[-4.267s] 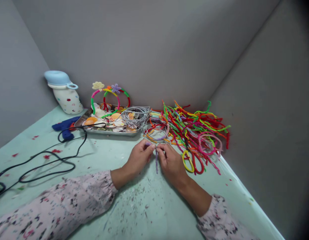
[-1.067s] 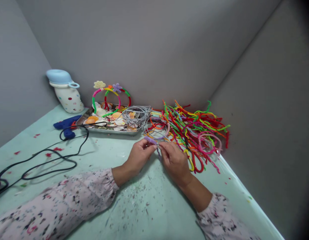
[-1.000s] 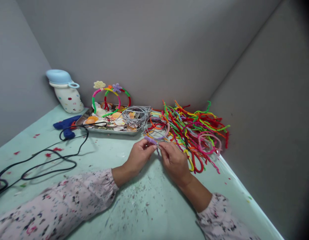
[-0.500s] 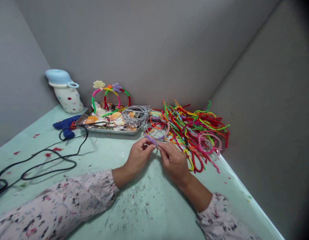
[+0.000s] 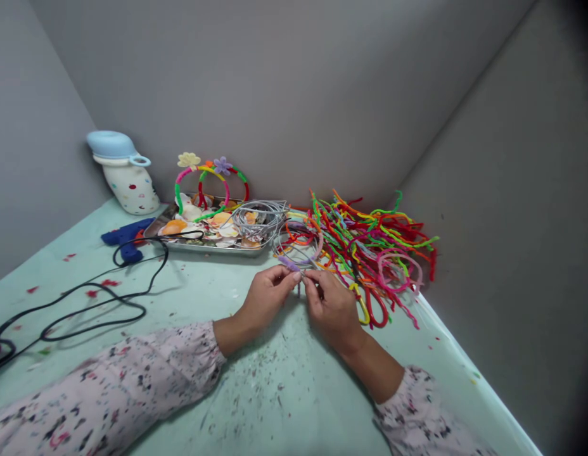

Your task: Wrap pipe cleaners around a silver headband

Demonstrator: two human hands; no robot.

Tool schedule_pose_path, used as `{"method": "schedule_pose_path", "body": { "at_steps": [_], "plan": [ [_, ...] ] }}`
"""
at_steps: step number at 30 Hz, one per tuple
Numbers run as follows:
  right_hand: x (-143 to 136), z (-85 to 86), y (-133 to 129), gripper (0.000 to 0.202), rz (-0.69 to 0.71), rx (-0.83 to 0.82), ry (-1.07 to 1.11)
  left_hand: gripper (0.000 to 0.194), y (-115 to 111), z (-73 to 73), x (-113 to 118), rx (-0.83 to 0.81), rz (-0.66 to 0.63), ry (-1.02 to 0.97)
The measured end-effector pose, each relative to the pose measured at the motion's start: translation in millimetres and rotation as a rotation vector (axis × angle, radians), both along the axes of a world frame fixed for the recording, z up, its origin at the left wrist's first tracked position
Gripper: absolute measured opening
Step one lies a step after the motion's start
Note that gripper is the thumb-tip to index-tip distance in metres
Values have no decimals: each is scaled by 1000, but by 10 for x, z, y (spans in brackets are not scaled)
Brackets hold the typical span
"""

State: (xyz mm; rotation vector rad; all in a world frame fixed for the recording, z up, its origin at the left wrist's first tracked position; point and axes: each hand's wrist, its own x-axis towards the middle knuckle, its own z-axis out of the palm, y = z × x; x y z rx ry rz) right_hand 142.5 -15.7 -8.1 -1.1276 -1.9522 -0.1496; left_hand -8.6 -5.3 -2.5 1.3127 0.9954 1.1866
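Note:
My left hand (image 5: 266,292) is closed, its thumb and forefinger pinching a grey wire hoop (image 5: 277,246) where a fuzzy lavender pipe cleaner (image 5: 287,263) is wound around it. Right beside it, my right hand (image 5: 332,308) pinches something small at the end of the lavender winding, probably the pipe cleaner's tip; the fingers mostly cover it. A thin grey end (image 5: 298,290) sticks down between the two hands. Beyond my fingers, the hoop overlaps coloured pipe cleaners, so its far side is hard to separate from them.
Behind my hands is a metal tray (image 5: 213,251) with shell-like pieces, coiled grey wire (image 5: 260,218) and two flower-topped hoops (image 5: 214,166). A pipe-cleaner pile (image 5: 365,234) and red-and-yellow-handled scissors (image 5: 376,309) lie right. At left are a blue glue gun (image 5: 125,237), black cord (image 5: 146,294) and bottle (image 5: 125,177).
The lavender winding has shifted slightly down and right at my fingertips. A thin grey end now shows below, between my hands. Both arms stay nearly still.

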Motion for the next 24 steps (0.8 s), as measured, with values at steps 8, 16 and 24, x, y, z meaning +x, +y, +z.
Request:
{"method": "schedule_pose_path", "body": {
  "at_steps": [8,16,24],
  "plan": [
    [10,-20,-6,11,37,-13,-11,34,-10,-23,-23,7,21,10],
    [11,-20,-8,13,53,-41,-40,35,8,-54,-15,7,42,21],
    [15,-3,-22,13,48,5,-98,35,-18,-20,-25,74,103,109]
  ]
}}
